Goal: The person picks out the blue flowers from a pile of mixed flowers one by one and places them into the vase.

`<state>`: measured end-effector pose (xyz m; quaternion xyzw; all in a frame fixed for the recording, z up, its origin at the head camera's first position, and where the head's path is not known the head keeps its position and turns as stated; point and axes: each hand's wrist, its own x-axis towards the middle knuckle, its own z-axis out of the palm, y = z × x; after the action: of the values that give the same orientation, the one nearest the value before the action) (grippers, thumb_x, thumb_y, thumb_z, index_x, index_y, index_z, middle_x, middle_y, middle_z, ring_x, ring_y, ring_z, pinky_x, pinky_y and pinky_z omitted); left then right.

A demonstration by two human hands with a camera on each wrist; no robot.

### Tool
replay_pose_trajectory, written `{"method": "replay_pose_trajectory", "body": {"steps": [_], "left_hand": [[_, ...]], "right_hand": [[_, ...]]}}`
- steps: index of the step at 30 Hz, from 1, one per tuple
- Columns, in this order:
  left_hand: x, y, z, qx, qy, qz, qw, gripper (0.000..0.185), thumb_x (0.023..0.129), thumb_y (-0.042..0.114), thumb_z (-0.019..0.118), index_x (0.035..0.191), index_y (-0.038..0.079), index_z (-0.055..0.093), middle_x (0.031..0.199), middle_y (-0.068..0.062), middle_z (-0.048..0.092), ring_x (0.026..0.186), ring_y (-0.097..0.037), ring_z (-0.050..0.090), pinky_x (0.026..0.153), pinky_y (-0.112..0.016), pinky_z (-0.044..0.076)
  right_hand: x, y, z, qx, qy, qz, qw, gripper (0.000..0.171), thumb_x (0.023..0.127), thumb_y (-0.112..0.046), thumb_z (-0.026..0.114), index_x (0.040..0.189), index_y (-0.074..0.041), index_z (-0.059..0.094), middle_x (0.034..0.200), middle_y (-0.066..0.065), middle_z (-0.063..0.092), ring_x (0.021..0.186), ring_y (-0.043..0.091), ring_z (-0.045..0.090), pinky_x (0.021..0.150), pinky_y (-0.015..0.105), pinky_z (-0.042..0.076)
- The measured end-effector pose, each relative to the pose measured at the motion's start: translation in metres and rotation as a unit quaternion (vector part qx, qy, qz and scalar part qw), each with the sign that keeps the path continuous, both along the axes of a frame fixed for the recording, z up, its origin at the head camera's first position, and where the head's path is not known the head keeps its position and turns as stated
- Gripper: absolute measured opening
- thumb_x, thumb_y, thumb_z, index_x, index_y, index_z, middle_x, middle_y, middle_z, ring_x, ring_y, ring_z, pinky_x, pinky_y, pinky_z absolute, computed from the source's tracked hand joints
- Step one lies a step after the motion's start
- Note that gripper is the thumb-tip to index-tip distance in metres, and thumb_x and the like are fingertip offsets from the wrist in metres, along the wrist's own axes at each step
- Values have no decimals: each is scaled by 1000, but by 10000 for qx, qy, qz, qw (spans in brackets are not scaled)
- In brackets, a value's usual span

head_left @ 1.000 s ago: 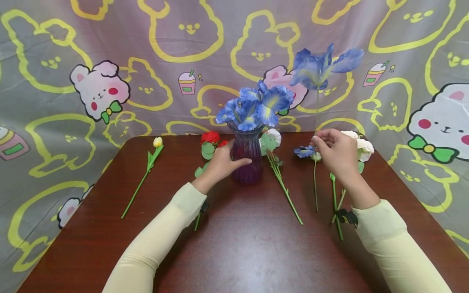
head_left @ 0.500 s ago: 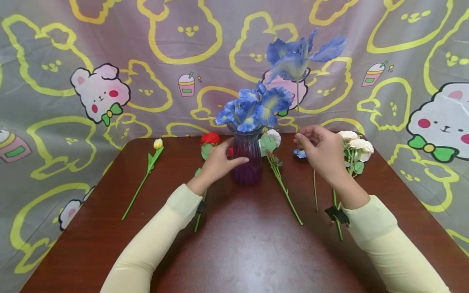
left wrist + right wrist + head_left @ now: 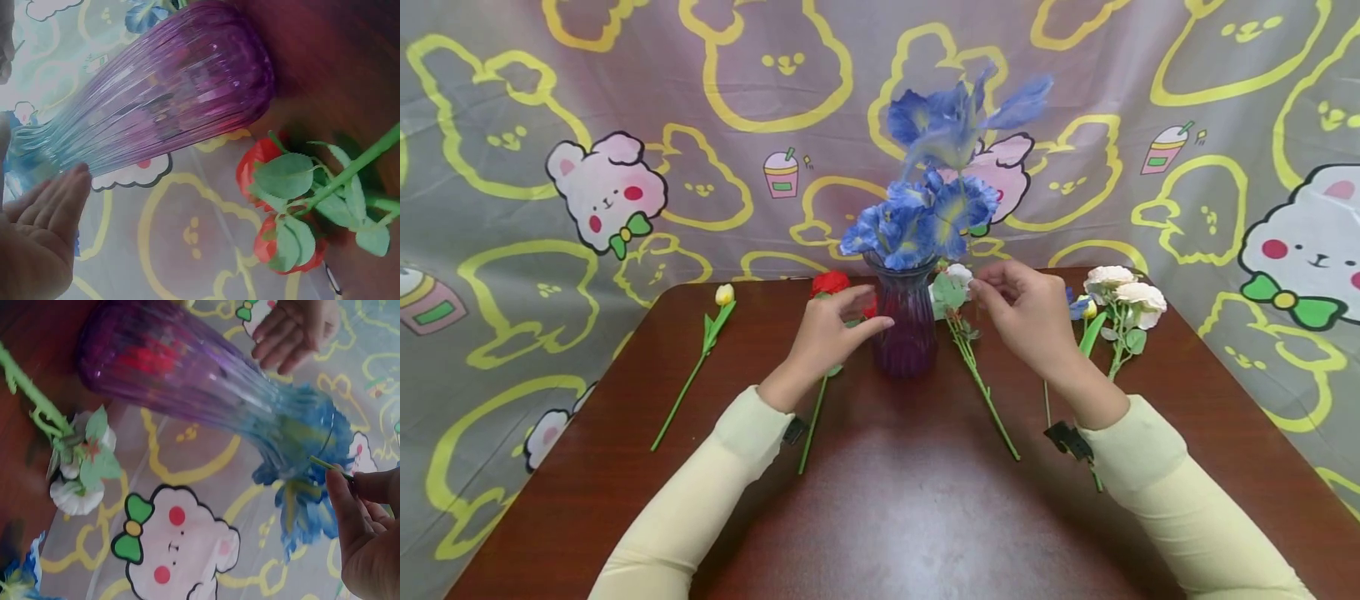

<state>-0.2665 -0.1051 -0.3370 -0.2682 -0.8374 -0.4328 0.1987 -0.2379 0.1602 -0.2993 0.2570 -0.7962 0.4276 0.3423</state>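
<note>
A ribbed glass vase (image 3: 907, 329), purple below and bluish above, stands upright on the table with blue irises (image 3: 917, 221) in its mouth. Left of it is my left hand (image 3: 826, 329), fingers loosely bent and thumb out, holding nothing. A gap shows between that hand (image 3: 297, 334) and the glass in the right wrist view. My right hand (image 3: 1033, 317) pinches the thin stem of another blue iris (image 3: 951, 125) between thumb and fingers. This bloom hangs above those in the vase. The stem's cut end (image 3: 319, 462) appears beside the vase mouth in the right wrist view.
Red roses (image 3: 831, 283) lie left behind my left hand, and a yellow tulip (image 3: 725, 294) lies farther left. White roses (image 3: 958, 279) lie right of the vase. Cream roses (image 3: 1138, 296), another tulip (image 3: 1086, 307) and a blue iris (image 3: 1075, 302) lie at the right of the brown table (image 3: 887, 500).
My right hand has moved left toward the vase, bringing the iris over the other blooms. My left hand has drawn back slightly to the left of the vase.
</note>
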Motion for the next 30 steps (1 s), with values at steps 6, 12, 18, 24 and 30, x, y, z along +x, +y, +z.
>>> {"method": "replay_pose_trajectory", "body": {"steps": [6, 12, 18, 24, 30], "left_hand": [[4, 2, 8, 577, 609, -468, 9954, 32, 81, 14, 80, 105, -5, 71, 97, -12, 73, 82, -18, 71, 72, -29, 56], [9, 7, 16, 901, 1015, -721, 9881, 21, 84, 8, 77, 101, -3, 73, 95, -9, 73, 78, -14, 71, 69, -28, 56], [13, 13, 24, 1358, 1092, -943, 9802, 19, 84, 0, 75, 103, -3, 73, 94, -12, 73, 78, -17, 71, 66, -30, 56], [19, 14, 32, 1878, 493, -897, 9769, 20, 86, 0, 72, 106, -6, 71, 96, -16, 72, 84, -15, 71, 66, -29, 55], [18, 13, 37, 2385, -195, -970, 9661, 20, 89, -4, 67, 107, -12, 67, 102, -21, 70, 90, -15, 69, 81, -37, 54]], "right_hand": [[3, -13, -6, 288, -117, 242, 9992, 4, 88, -4, 70, 92, -1, 69, 78, 5, 71, 64, 12, 66, 60, 19, 49], [5, -25, -11, 510, -85, 469, 9976, 5, 87, -2, 72, 92, -2, 70, 79, 2, 70, 67, 10, 65, 61, 30, 52], [4, -38, -15, 766, -50, 592, 9953, 5, 87, -4, 72, 92, -2, 71, 81, 4, 71, 69, 13, 66, 62, 31, 54], [3, -46, -20, 991, 72, 761, 9921, 4, 88, -4, 70, 91, -1, 70, 79, 3, 69, 67, 12, 61, 62, 31, 50], [2, -50, -25, 987, 83, 845, 9915, 4, 86, -2, 72, 90, -2, 69, 79, 4, 69, 68, 12, 62, 63, 31, 51]]}}
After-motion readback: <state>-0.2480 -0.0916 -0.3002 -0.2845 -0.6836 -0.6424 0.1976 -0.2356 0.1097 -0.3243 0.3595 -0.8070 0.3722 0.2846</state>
